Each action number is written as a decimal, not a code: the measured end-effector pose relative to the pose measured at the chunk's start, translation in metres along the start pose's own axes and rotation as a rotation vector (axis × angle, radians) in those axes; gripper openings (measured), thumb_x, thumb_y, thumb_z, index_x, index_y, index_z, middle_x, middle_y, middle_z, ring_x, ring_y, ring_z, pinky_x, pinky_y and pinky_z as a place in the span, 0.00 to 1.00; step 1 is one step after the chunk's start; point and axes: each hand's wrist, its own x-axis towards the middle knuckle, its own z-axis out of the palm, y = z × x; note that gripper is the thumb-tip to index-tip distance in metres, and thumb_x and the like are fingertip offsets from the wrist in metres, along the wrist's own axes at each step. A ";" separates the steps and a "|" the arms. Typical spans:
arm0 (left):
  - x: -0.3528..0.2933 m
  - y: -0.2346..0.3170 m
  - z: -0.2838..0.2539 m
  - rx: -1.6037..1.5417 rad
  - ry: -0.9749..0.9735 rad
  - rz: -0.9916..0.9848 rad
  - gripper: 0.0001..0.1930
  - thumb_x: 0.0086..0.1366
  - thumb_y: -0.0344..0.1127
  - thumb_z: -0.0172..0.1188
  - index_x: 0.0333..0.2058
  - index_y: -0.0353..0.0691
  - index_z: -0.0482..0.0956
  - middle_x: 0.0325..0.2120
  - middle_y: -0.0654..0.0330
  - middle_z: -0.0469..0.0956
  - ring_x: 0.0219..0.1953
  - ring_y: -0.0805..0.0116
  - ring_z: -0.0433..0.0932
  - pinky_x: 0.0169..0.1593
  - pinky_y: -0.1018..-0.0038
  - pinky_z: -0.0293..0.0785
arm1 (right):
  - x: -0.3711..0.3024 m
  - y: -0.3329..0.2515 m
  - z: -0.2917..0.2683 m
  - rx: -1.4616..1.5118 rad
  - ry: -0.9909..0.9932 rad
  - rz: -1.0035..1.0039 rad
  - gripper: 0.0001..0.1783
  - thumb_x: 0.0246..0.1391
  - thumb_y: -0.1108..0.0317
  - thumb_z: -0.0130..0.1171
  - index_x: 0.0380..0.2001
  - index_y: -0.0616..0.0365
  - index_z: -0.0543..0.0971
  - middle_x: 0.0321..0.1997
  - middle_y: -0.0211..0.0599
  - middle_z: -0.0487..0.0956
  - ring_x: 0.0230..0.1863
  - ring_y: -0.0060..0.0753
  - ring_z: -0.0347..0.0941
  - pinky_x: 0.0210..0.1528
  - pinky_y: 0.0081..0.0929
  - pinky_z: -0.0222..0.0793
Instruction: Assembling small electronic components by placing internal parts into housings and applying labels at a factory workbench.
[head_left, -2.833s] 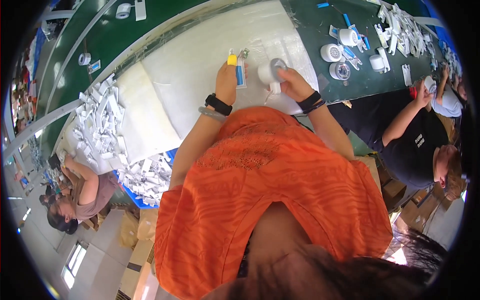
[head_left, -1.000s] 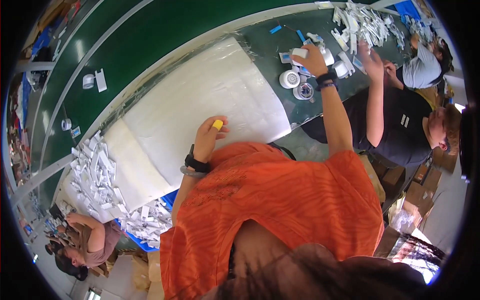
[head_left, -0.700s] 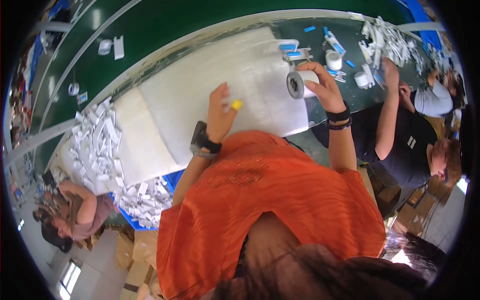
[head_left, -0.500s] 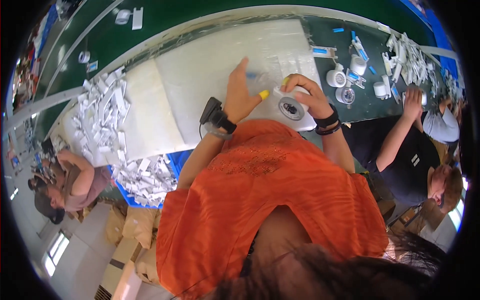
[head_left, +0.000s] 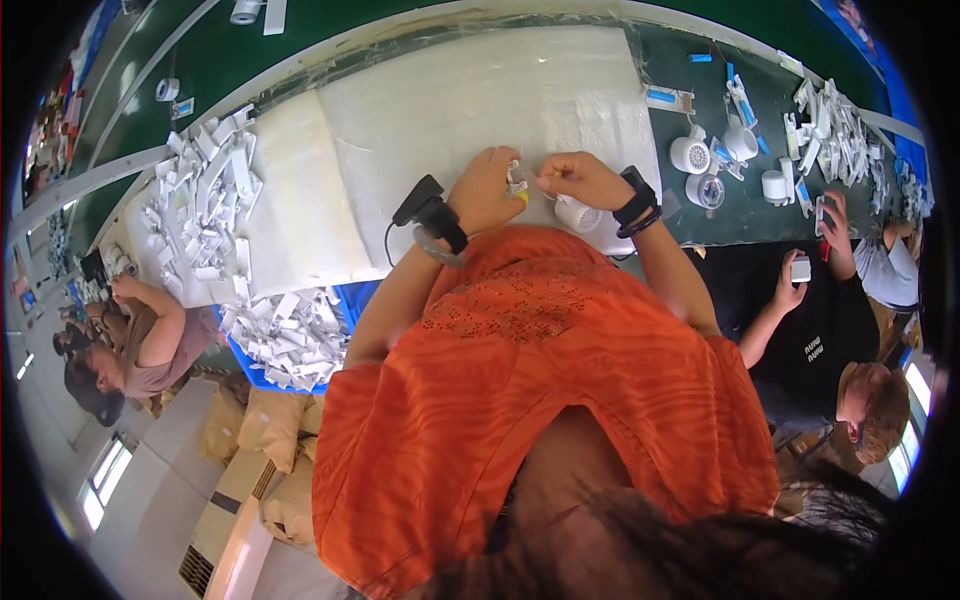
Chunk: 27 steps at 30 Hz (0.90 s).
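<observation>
My left hand point(head_left: 484, 190) is closed round a small white plastic part point(head_left: 516, 182) that pokes out between thumb and fingers. Close beside it on the right, my right hand point(head_left: 588, 184) makes a pinch with thumb and forefinger; whatever sits in the pinch is too small to make out. Under the right hand, near the front edge of the padded table, rests a round white motor-like housing point(head_left: 577, 215), partly covered by that hand. Both hands are over the pale foam sheet point(head_left: 430, 120) that covers the tabletop.
White plastic pieces lie heaped on the left point(head_left: 205, 200), with more in a blue bin point(head_left: 265, 380) below. On the green table at right are round white fan-like units point(head_left: 690, 154) and another white heap point(head_left: 830, 130). A co-worker in black point(head_left: 815, 310) handles parts there.
My left hand, spread before, has closed on a small white part. My right hand has let go of the round housing, which now shows another side, and pinches beside the left.
</observation>
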 end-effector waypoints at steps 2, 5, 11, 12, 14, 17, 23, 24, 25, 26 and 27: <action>-0.002 -0.008 -0.007 -0.094 -0.080 0.106 0.18 0.53 0.29 0.59 0.45 0.38 0.71 0.33 0.54 0.76 0.38 0.55 0.76 0.43 0.65 0.72 | -0.003 0.001 -0.001 0.204 0.020 -0.047 0.09 0.61 0.65 0.56 0.37 0.60 0.76 0.28 0.26 0.76 0.31 0.17 0.70 0.35 0.17 0.66; 0.000 -0.015 -0.023 -0.336 -0.369 -0.014 0.15 0.56 0.31 0.57 0.44 0.36 0.72 0.31 0.57 0.76 0.34 0.61 0.75 0.41 0.69 0.72 | -0.010 -0.007 0.000 0.433 0.006 -0.046 0.09 0.61 0.65 0.55 0.33 0.59 0.76 0.30 0.28 0.78 0.29 0.18 0.72 0.34 0.18 0.67; -0.005 -0.006 -0.028 -0.335 -0.517 -0.201 0.12 0.60 0.33 0.55 0.42 0.37 0.73 0.29 0.61 0.75 0.31 0.73 0.74 0.35 0.78 0.70 | -0.021 -0.023 0.005 0.415 -0.214 0.140 0.11 0.63 0.63 0.53 0.33 0.60 0.75 0.32 0.30 0.79 0.29 0.18 0.73 0.35 0.18 0.69; -0.006 -0.003 -0.027 -0.238 -0.462 -0.164 0.12 0.61 0.33 0.55 0.43 0.38 0.73 0.28 0.62 0.74 0.30 0.76 0.73 0.34 0.80 0.69 | -0.021 -0.022 0.003 0.416 -0.212 0.140 0.11 0.63 0.63 0.53 0.33 0.60 0.75 0.32 0.30 0.79 0.29 0.18 0.73 0.35 0.18 0.69; -0.009 0.003 -0.027 -0.278 -0.436 -0.229 0.13 0.62 0.34 0.55 0.44 0.38 0.72 0.28 0.62 0.74 0.30 0.75 0.74 0.34 0.79 0.70 | -0.020 -0.013 0.003 0.290 -0.209 0.155 0.09 0.61 0.64 0.56 0.34 0.59 0.75 0.31 0.28 0.79 0.29 0.17 0.72 0.34 0.18 0.69; -0.004 0.018 -0.040 -0.486 -0.481 -0.391 0.14 0.63 0.35 0.54 0.46 0.38 0.70 0.31 0.57 0.76 0.33 0.67 0.75 0.37 0.72 0.71 | -0.024 0.007 0.008 0.230 -0.036 0.041 0.08 0.59 0.64 0.59 0.32 0.57 0.77 0.29 0.27 0.78 0.29 0.18 0.73 0.34 0.17 0.69; 0.001 -0.001 -0.014 -0.776 -0.264 -0.393 0.14 0.71 0.39 0.47 0.50 0.39 0.68 0.23 0.64 0.71 0.20 0.76 0.70 0.22 0.78 0.70 | -0.020 0.010 0.006 0.261 -0.023 -0.162 0.09 0.58 0.65 0.60 0.32 0.61 0.77 0.30 0.32 0.79 0.32 0.21 0.76 0.33 0.22 0.73; 0.002 0.010 -0.018 -0.757 -0.246 -0.397 0.12 0.71 0.41 0.47 0.46 0.40 0.69 0.24 0.63 0.72 0.21 0.75 0.71 0.22 0.78 0.70 | -0.021 0.012 0.009 0.364 -0.003 -0.168 0.10 0.58 0.65 0.59 0.31 0.61 0.76 0.30 0.33 0.80 0.32 0.21 0.76 0.33 0.22 0.73; 0.003 0.018 -0.019 -0.829 -0.257 -0.476 0.12 0.72 0.41 0.47 0.46 0.40 0.68 0.25 0.62 0.73 0.21 0.74 0.72 0.22 0.77 0.71 | -0.023 0.017 0.009 0.462 0.003 -0.185 0.10 0.59 0.64 0.59 0.30 0.61 0.76 0.30 0.33 0.80 0.32 0.21 0.77 0.32 0.22 0.73; 0.003 0.010 -0.015 -0.854 -0.299 -0.419 0.12 0.72 0.41 0.46 0.47 0.40 0.67 0.26 0.60 0.74 0.22 0.73 0.73 0.23 0.76 0.73 | -0.029 0.012 0.007 0.397 0.045 -0.149 0.11 0.58 0.65 0.60 0.29 0.61 0.76 0.30 0.34 0.81 0.30 0.22 0.77 0.31 0.22 0.73; 0.007 0.027 -0.018 -0.800 -0.273 -0.527 0.13 0.72 0.41 0.45 0.48 0.39 0.66 0.27 0.59 0.75 0.22 0.73 0.74 0.24 0.76 0.73 | -0.030 0.009 0.006 0.338 0.070 -0.110 0.11 0.58 0.65 0.60 0.27 0.61 0.76 0.29 0.34 0.81 0.29 0.22 0.77 0.31 0.22 0.73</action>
